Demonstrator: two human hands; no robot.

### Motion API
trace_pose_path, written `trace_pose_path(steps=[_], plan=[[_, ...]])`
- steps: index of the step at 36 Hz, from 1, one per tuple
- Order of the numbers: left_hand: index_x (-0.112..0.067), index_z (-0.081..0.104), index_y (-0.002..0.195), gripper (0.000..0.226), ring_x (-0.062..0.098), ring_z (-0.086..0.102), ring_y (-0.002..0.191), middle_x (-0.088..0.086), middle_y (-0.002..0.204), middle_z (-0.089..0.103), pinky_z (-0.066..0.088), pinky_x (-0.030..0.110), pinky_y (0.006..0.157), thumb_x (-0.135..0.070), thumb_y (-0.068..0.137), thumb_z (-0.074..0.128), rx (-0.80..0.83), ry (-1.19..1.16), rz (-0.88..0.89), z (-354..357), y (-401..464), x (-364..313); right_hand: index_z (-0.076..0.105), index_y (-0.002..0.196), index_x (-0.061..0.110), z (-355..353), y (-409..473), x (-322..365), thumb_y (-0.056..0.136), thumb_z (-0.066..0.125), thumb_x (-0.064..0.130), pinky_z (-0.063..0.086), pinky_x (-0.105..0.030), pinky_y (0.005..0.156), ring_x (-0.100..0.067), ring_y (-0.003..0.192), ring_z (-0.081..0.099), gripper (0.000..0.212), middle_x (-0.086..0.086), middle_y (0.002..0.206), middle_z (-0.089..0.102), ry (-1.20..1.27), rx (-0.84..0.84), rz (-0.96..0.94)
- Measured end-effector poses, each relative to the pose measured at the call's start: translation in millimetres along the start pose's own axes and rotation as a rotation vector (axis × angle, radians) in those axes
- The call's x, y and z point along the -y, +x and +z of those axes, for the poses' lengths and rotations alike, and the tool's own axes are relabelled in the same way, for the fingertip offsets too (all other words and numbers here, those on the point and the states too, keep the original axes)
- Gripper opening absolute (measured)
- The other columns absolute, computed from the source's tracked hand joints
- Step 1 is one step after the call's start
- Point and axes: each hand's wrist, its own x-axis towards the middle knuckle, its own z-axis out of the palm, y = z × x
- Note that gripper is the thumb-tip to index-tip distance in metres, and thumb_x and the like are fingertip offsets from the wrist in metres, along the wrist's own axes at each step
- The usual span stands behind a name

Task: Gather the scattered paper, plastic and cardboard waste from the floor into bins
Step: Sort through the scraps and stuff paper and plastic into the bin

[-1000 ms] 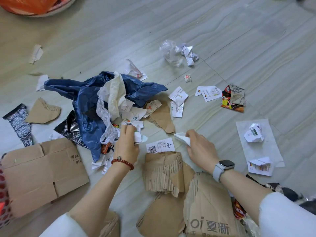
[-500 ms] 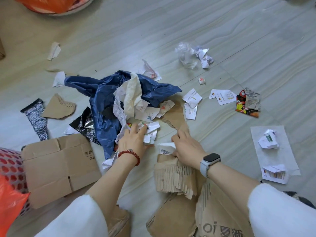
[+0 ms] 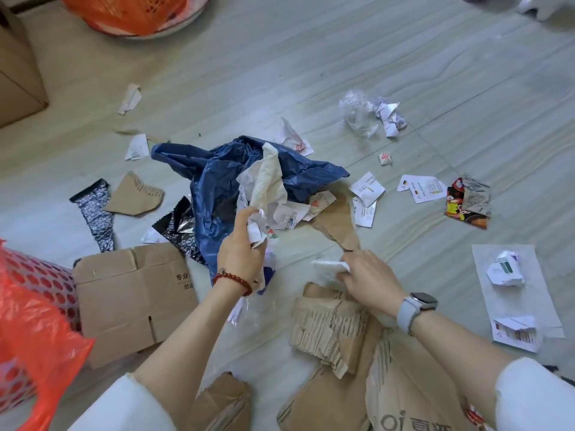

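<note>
Head view: left hand [image 3: 241, 247] grips paper wad [image 3: 257, 230], right hand [image 3: 367, 279] pinches slip [image 3: 329, 265]; overfilled fingers may shed scraps.

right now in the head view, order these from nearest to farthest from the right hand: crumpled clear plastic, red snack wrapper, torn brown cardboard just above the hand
From the right hand:
1. Torn brown cardboard, just above the hand, near its fingertips.
2. Red snack wrapper, up and to the right.
3. Crumpled clear plastic, far up the floor, beside crumpled paper.
</note>
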Motion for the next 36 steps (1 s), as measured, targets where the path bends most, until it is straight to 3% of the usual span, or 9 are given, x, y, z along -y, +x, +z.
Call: trace_pose_path(steps=[5, 10, 13, 17, 20, 23, 28, 31, 36], plan=[[-0.017, 0.052, 0.116, 0.033, 0.008, 0.050, 0.070, -0.004, 0.093, 0.057, 0.042, 0.022, 0.069, -0.001, 0.088, 0.045, -0.090, -0.228, -0.077, -31, 7, 1, 0.047, 0.083, 0.015, -22, -3, 15, 0.092, 0.049, 0.029, 0.035, -0.032, 0.061, -0.028, 0.085, 0.052, 0.016, -0.002, 0.089, 0.046, 0.149, -0.110, -0.079], [-0.012, 0.059, 0.110, 0.026, 0.027, 0.058, 0.099, 0.007, 0.108, 0.062, 0.050, 0.040, 0.086, -0.002, 0.088, 0.049, -0.112, -0.243, -0.222, -47, -1, 37, 0.056, 0.102, 0.011, -16, -11, 43, 0.090, 0.053, 0.026, 0.037, -0.031, 0.084, -0.022, 0.116, 0.044, 0.020, -0.002, 0.128, 0.049, 0.075, -0.008, -0.437], [-0.010, 0.058, 0.116, 0.037, 0.026, 0.057, 0.092, 0.009, 0.102, 0.063, 0.044, 0.031, 0.075, 0.005, 0.085, 0.045, -0.147, -0.182, -0.243, -60, -7, 48, 0.057, 0.105, 0.013, 7, -14, 70, 0.089, 0.054, 0.024, 0.023, -0.040, 0.109, -0.021, 0.141, 0.015, 0.019, 0.000, 0.153, 0.022, -0.075, 0.143, -0.701], [-0.017, 0.056, 0.119, 0.047, 0.030, 0.053, 0.067, 0.016, 0.090, 0.063, 0.041, 0.032, 0.060, 0.004, 0.080, 0.041, -0.135, -0.096, -0.267, -70, -10, 63, 0.057, 0.109, 0.013, 37, -7, 99, 0.090, 0.055, 0.021, 0.008, -0.051, 0.113, -0.027, 0.144, -0.004, 0.021, 0.001, 0.157, 0.004, -0.324, 0.238, -0.859], [-0.022, 0.057, 0.114, 0.035, 0.032, 0.055, 0.075, 0.014, 0.093, 0.064, 0.041, 0.033, 0.063, -0.006, 0.086, 0.043, -0.139, -0.062, -0.245, -72, -12, 66, 0.062, 0.101, 0.011, 54, -6, 103, 0.080, 0.063, 0.012, 0.030, -0.060, 0.102, -0.039, 0.138, 0.023, 0.021, -0.010, 0.147, 0.035, -0.359, 0.227, -0.887], [-0.024, 0.058, 0.112, 0.030, 0.024, 0.053, 0.080, 0.006, 0.096, 0.064, 0.036, 0.028, 0.066, -0.011, 0.087, 0.047, -0.123, 0.020, -0.192, -65, -13, 56, 0.062, 0.081, 0.015, 56, -9, 95, 0.058, 0.076, 0.017, 0.051, -0.048, 0.068, -0.040, 0.104, 0.058, 0.027, -0.012, 0.117, 0.060, -0.384, 0.158, -0.778], [-0.036, 0.035, 0.135, 0.060, 0.029, 0.058, 0.102, -0.003, 0.127, 0.056, 0.046, 0.035, 0.078, -0.010, 0.084, 0.055, -0.072, 0.166, -0.087, -45, -3, 29, 0.051, 0.084, 0.017, 52, -13, 72, 0.056, 0.076, 0.030, 0.049, -0.038, 0.062, -0.027, 0.087, 0.060, 0.040, -0.006, 0.100, 0.060, -0.317, -0.014, -0.654], [-0.034, 0.014, 0.144, 0.080, 0.029, 0.058, 0.097, 0.002, 0.120, 0.055, 0.045, 0.039, 0.069, -0.008, 0.082, 0.057, -0.052, 0.268, -0.010, -31, 16, 9, 0.041, 0.090, 0.021, 50, -14, 60, 0.052, 0.078, 0.038, 0.049, -0.031, 0.061, -0.021, 0.080, 0.061, 0.056, 0.001, 0.093, 0.059, -0.230, -0.068, -0.525], [-0.027, -0.007, 0.146, 0.095, 0.031, 0.056, 0.099, 0.011, 0.119, 0.053, 0.044, 0.040, 0.068, -0.028, 0.082, 0.065, 0.032, 0.412, 0.028, -7, 59, -11, 0.023, 0.138, 0.021, 45, -12, 46, 0.083, 0.058, 0.031, 0.042, -0.040, 0.085, -0.028, 0.109, 0.043, 0.066, -0.005, 0.122, 0.044, -0.143, 0.007, -0.357]])
